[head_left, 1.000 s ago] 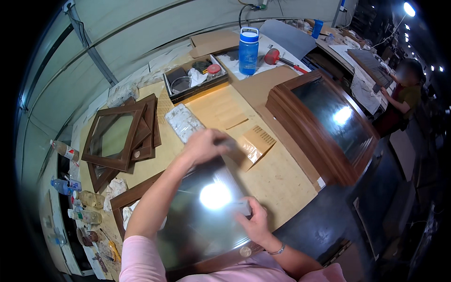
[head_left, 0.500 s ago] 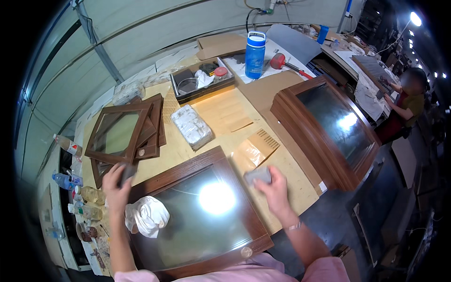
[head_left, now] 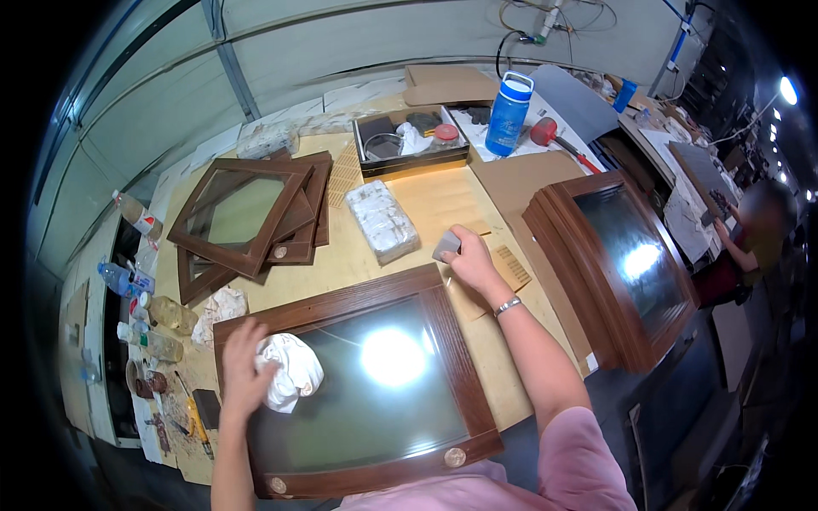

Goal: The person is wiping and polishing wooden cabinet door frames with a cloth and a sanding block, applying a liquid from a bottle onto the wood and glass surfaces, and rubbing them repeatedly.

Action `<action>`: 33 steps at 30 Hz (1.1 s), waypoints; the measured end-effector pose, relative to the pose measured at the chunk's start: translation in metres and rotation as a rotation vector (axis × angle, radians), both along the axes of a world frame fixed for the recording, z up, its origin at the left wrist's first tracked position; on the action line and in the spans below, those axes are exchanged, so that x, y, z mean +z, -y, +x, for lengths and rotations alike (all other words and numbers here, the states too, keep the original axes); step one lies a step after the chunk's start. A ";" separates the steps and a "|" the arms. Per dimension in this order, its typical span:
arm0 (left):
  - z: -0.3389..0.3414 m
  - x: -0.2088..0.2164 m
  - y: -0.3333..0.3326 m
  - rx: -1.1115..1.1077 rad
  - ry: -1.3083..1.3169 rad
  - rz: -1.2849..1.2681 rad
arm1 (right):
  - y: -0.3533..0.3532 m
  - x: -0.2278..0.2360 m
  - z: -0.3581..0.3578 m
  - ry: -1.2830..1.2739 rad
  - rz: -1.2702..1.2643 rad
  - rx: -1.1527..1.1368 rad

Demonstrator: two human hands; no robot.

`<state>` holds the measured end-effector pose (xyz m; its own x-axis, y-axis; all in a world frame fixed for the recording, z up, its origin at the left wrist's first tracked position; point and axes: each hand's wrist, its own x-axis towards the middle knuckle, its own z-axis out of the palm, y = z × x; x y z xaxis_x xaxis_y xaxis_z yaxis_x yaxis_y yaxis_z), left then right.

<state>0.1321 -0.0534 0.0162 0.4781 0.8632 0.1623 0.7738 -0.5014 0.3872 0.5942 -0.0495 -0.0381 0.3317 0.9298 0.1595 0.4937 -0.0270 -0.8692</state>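
Note:
A brown wood-framed glass panel [head_left: 464,366] lies flat in front of me, with a bright lamp reflection in its glass. On its left part sits a crumpled white cloth [head_left: 294,366]. My left hand [head_left: 245,366] is beside the cloth, over the frame's left edge, fingers loosely apart and the thumb at the cloth; I see nothing held in it. Past the panel's far right corner, my right hand [head_left: 470,260] grips a small grey block [head_left: 446,246], perhaps a sanding block. A dark block [head_left: 206,409] rests on the table left of the panel.
Several brown frames [head_left: 294,204] are stacked at the far left, thicker ones [head_left: 554,230] at the right. A white wrapped bundle [head_left: 381,223], an open box [head_left: 413,166] of supplies and a blue bottle [head_left: 509,119] stand farther back. Bottles [head_left: 170,313] line the left; a co-worker [head_left: 750,238] is at right.
The dark block has left my left hand and lies on the table; that hand has come to the white cloth. My right hand has moved farther away with the grey block.

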 end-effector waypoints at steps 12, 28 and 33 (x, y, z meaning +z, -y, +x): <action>0.010 -0.026 0.009 -0.032 -0.096 0.147 | -0.013 0.002 0.003 -0.245 0.038 0.105; 0.013 -0.035 0.012 0.045 0.070 0.019 | 0.030 0.026 -0.006 -0.582 0.187 0.052; 0.066 -0.004 0.066 -0.397 0.088 -0.112 | 0.143 0.050 -0.060 -0.712 -0.015 0.060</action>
<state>0.1977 -0.1189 0.0122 0.7658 0.6292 0.1330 0.4904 -0.7052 0.5121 0.5338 -0.1930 0.0120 0.2988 0.9501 -0.0892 -0.1922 -0.0317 -0.9809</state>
